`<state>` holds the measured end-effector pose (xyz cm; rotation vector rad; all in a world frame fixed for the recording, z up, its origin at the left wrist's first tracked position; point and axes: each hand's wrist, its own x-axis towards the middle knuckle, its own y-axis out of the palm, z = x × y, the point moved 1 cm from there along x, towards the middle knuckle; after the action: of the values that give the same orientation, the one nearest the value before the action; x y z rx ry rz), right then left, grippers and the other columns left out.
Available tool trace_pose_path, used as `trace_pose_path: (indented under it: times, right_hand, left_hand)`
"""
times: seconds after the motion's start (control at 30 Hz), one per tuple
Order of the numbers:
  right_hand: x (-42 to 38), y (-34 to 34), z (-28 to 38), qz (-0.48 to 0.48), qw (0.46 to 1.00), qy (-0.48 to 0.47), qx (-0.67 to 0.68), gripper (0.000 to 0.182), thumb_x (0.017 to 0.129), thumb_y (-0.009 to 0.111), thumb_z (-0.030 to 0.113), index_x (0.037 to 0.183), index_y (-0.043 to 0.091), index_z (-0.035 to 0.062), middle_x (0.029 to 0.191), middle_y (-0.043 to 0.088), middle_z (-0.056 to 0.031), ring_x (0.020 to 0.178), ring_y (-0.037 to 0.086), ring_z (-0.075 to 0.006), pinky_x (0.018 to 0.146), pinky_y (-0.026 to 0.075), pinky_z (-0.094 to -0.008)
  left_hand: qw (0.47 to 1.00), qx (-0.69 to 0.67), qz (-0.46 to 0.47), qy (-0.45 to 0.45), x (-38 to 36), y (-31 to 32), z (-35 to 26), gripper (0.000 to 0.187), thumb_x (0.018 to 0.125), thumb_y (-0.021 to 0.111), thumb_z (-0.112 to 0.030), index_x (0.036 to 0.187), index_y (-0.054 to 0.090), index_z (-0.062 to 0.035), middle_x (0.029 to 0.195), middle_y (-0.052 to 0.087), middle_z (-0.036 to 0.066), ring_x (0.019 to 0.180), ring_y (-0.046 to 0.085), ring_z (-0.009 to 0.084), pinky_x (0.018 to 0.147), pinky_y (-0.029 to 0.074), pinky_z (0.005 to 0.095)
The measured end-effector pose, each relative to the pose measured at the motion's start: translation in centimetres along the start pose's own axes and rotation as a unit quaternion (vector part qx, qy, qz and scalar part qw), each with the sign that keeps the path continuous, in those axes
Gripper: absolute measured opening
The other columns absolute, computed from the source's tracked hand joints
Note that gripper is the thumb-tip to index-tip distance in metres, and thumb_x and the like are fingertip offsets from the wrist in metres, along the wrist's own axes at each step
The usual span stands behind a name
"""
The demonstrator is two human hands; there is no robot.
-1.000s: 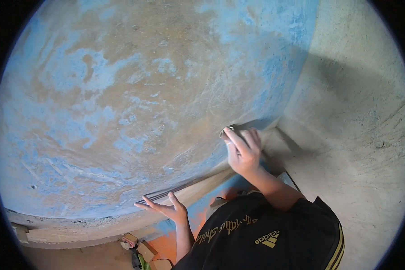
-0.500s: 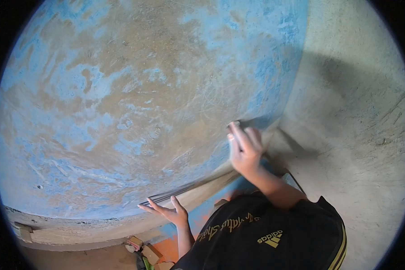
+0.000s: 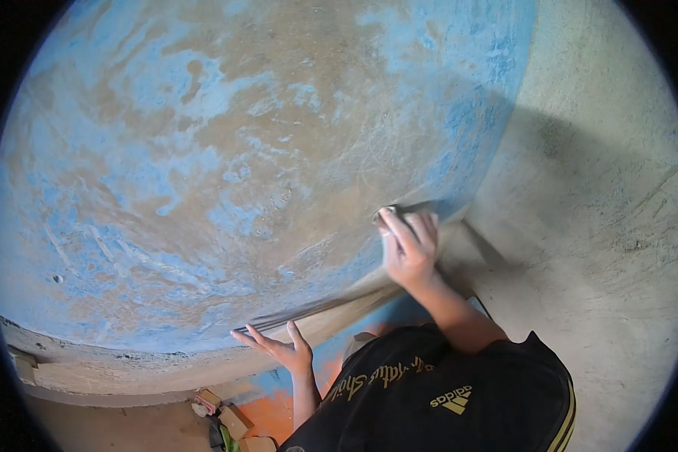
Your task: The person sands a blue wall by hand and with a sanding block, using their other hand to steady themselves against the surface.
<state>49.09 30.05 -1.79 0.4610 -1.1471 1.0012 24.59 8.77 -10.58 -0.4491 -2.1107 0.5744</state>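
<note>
My right hand is closed round a small flat object, greyish and mostly hidden by the fingers, which lies against the worn blue and brown surface. What the object is cannot be made out. Lower and to the left, my left hand has its fingers spread near the lower edge of that surface, with nothing in it. Dark finger shadows stretch beside it.
A rough grey-green wall meets the blue surface on the right. Along the bottom left runs a pale ledge. Brown blocks and a green item lie below it, beside an orange patch.
The view has shifted a little, so the surface patterns sit further right and the ledge higher. My right hand has moved slightly left with its object; my left hand stays spread.
</note>
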Motion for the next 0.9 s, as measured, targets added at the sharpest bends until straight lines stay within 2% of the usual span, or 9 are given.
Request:
trace_pose_path:
  times: [0.17, 0.27, 0.37, 0.47, 0.5, 0.57, 0.63, 0.73, 0.9]
  right_hand:
    - [2.7, -1.8, -4.2, -0.086, 0.991, 0.090, -0.046, 0.039, 0.087, 0.068, -0.003, 0.126, 0.074, 0.0026, 0.088, 0.065, -0.0037, 0.075, 0.058, -0.0234, 0.073, 0.042, -0.0386]
    - [-0.1, 0.0, -1.1, -0.042, 0.995, 0.092, -0.019, 0.037, 0.088, 0.069, -0.002, 0.124, 0.074, 0.0022, 0.084, 0.063, -0.0033, 0.073, 0.057, -0.0238, 0.071, 0.040, -0.0391]
    - [-1.2, 1.7, 3.2, -0.015, 0.999, -0.025, 0.015, 0.035, 0.089, 0.070, 0.000, 0.124, 0.074, 0.0021, 0.079, 0.058, -0.0038, 0.070, 0.053, -0.0250, 0.069, 0.039, -0.0398]
    - [-0.2, 0.0, 0.9, -0.001, 0.997, -0.024, -0.068, 0.034, 0.090, 0.071, 0.001, 0.123, 0.074, 0.0018, 0.079, 0.058, -0.0060, 0.072, 0.055, -0.0256, 0.071, 0.041, -0.0403]
    - [-0.1, -0.3, 0.1, -0.003, 0.995, 0.066, -0.070, 0.033, 0.090, 0.071, 0.001, 0.123, 0.075, 0.0021, 0.080, 0.061, -0.0074, 0.074, 0.056, -0.0258, 0.073, 0.044, -0.0414]
    - [0.6, 0.0, 0.3, -0.053, 0.993, 0.099, -0.048, 0.033, 0.090, 0.071, 0.001, 0.123, 0.075, 0.0021, 0.082, 0.062, -0.0078, 0.075, 0.057, -0.0266, 0.073, 0.045, -0.0422]
    - [0.3, 1.1, 2.9, -0.072, 0.989, 0.125, -0.016, 0.034, 0.090, 0.072, 0.002, 0.124, 0.074, 0.0017, 0.083, 0.063, -0.0093, 0.075, 0.057, -0.0292, 0.072, 0.045, -0.0428]
    - [-3.1, 3.3, 8.3, 0.024, 0.999, 0.042, 0.007, 0.035, 0.088, 0.074, 0.004, 0.123, 0.074, 0.0014, 0.086, 0.065, -0.0103, 0.076, 0.057, -0.0301, 0.073, 0.045, -0.0426]
    - [-5.9, 5.4, 15.2, 0.065, 0.998, 0.003, 0.009, 0.035, 0.087, 0.076, 0.007, 0.122, 0.075, 0.0027, 0.085, 0.063, -0.0094, 0.075, 0.058, -0.0299, 0.076, 0.043, -0.0426]
  left_hand:
    - [0.999, 0.003, -0.037, -0.035, 0.1, -0.5, 1.8, 0.094, 0.101, 0.067, -0.038, 0.169, 0.009, -0.0074, 0.174, -0.004, 0.027, 0.161, 0.002, 0.0485, 0.126, 0.011, 0.0654]
    - [0.997, 0.011, -0.069, -0.034, 1.2, -1.4, 3.2, 0.094, 0.103, 0.063, -0.045, 0.169, 0.009, -0.0058, 0.174, -0.003, 0.027, 0.161, 0.002, 0.0484, 0.126, 0.011, 0.0655]
    - [0.992, 0.051, -0.111, 0.017, 2.9, -2.5, 6.1, 0.093, 0.104, 0.061, -0.048, 0.168, 0.008, -0.0046, 0.174, -0.002, 0.027, 0.161, 0.004, 0.0474, 0.125, 0.012, 0.0662]
    - [0.987, 0.059, -0.146, 0.017, 4.9, -4.5, 7.8, 0.091, 0.105, 0.061, -0.046, 0.168, 0.009, -0.0045, 0.174, -0.002, 0.027, 0.161, 0.003, 0.0464, 0.125, 0.012, 0.0664]
    - [0.987, 0.052, -0.152, 0.022, 5.5, -5.4, 8.0, 0.091, 0.105, 0.061, -0.046, 0.168, 0.009, -0.0047, 0.174, -0.002, 0.027, 0.161, 0.002, 0.0462, 0.125, 0.012, 0.0662]
    - [0.984, 0.049, -0.171, 0.030, 6.7, -7.5, 9.0, 0.090, 0.106, 0.061, -0.044, 0.168, 0.009, -0.0051, 0.173, -0.001, 0.027, 0.161, 0.001, 0.0459, 0.125, 0.012, 0.0660]
    - [0.982, 0.063, -0.178, 0.021, 7.1, -8.9, 11.7, 0.089, 0.106, 0.060, -0.045, 0.168, 0.010, -0.0053, 0.173, -0.001, 0.027, 0.161, 0.001, 0.0456, 0.125, 0.012, 0.0658]
    - [0.982, 0.068, -0.178, -0.002, 7.2, -10.5, 15.7, 0.088, 0.107, 0.058, -0.046, 0.168, 0.011, -0.0050, 0.174, -0.002, 0.027, 0.161, 0.000, 0.0453, 0.125, 0.011, 0.0655]
    - [0.985, 0.062, -0.159, 0.022, 7.5, -11.1, 17.7, 0.090, 0.107, 0.055, -0.049, 0.168, 0.007, -0.0039, 0.173, -0.009, 0.028, 0.161, -0.004, 0.0461, 0.126, 0.007, 0.0645]
